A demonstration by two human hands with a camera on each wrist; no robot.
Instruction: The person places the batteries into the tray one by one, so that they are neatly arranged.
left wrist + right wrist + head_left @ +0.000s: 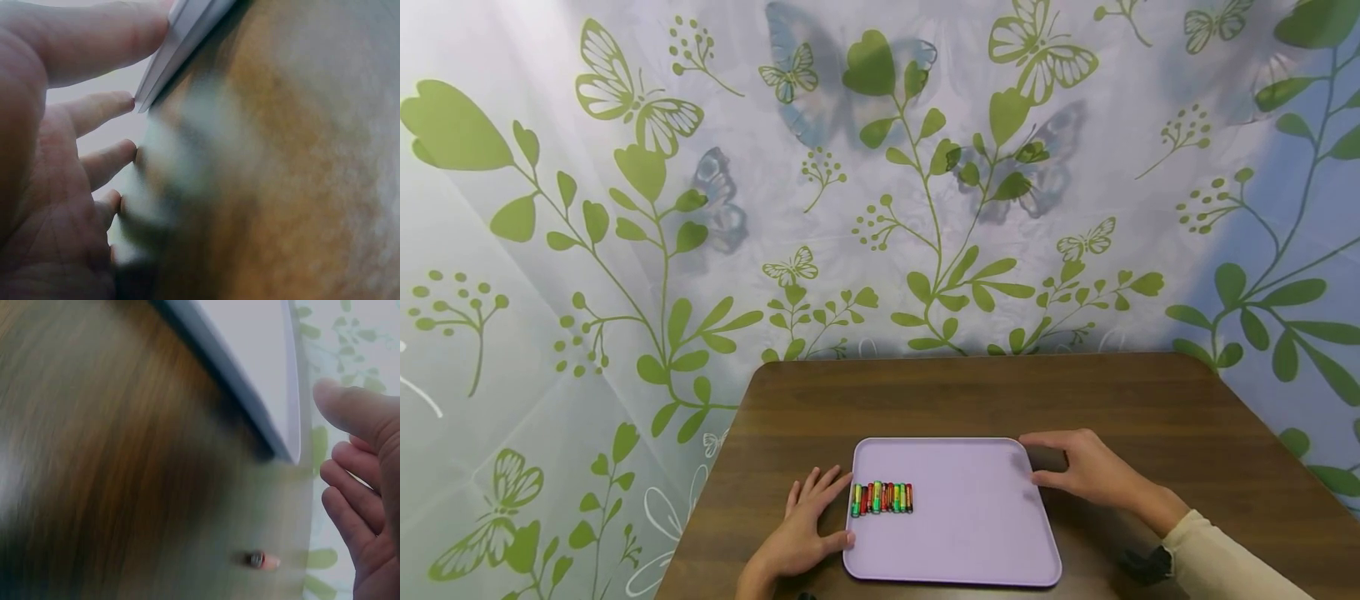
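Note:
A shallow lilac tray (955,533) lies on the table, with a row of several small batteries (882,497) in green, yellow and red standing side by side along its left part. My left hand (801,529) is at the tray's left edge, fingers spread and straight, thumb against the rim. In the left wrist view, the thumb (106,37) meets the side of the tray. At the right edge, my right hand (1093,471) has thumb and forefinger extended to the rim near its far corner. The other right fingers, relaxed in the right wrist view, hold nothing.
The brown wooden table (970,392) backs onto a cloth (880,250) printed with green leaves and butterflies. A small red and dark object (264,560) shows on the table in the right wrist view. Something black (1146,567) lies by the right sleeve (1217,554).

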